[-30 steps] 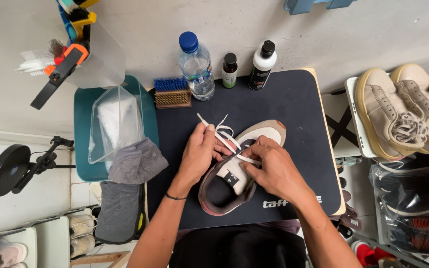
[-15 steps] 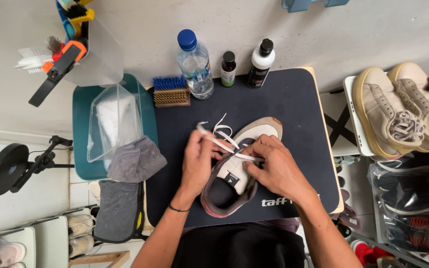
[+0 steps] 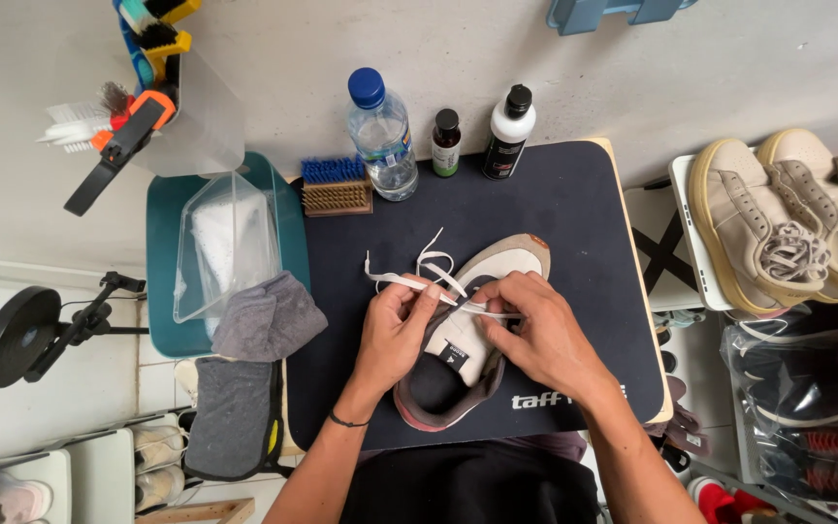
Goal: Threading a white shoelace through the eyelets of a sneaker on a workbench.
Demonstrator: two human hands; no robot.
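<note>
Both hands, left (image 3: 395,335) and right (image 3: 535,335), pinch the white lace (image 3: 419,281) taut over the sneaker (image 3: 472,340), steadying it on the dark mat (image 3: 574,213).

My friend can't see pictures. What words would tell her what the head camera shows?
Two bare hands, left hand and right hand, pinch a white shoelace over a beige sneaker lying on a dark mat. Behind it stand a water bottle, two small bottles and a blue brush; grey cloths lie to the left.
</note>
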